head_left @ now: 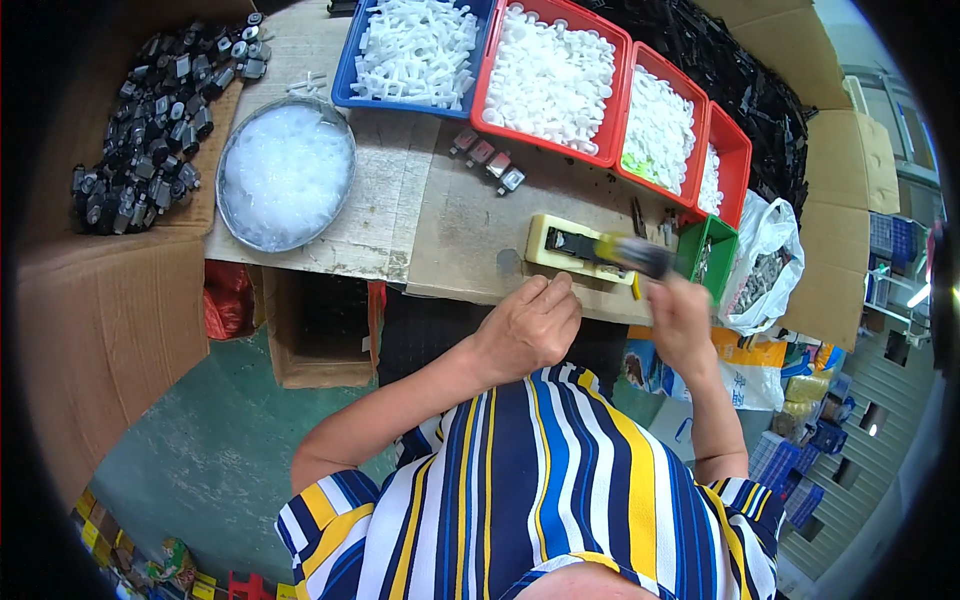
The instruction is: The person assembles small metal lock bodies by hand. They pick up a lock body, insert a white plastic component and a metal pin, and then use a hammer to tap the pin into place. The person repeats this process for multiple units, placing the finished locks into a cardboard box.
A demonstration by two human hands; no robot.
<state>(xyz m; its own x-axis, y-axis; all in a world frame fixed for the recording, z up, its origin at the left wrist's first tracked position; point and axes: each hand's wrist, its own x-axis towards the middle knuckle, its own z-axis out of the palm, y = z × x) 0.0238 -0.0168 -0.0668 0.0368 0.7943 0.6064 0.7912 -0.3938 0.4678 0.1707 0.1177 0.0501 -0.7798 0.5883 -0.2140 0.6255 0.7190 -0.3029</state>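
My right hand grips a screwdriver with a yellow and black handle, blurred by motion, its handle lying over the right end of a pale yellow fixture block on the bench. My left hand is curled at the bench's near edge just below that block, fingers closed around something too small to make out. Three small grey metal parts lie on the cardboard-covered bench behind the block.
A blue bin and red bins of white plastic parts line the back, with a green bin at right. A round metal pan of clear pieces sits at left. Black parts fill a cardboard box. A white bag hangs at right.
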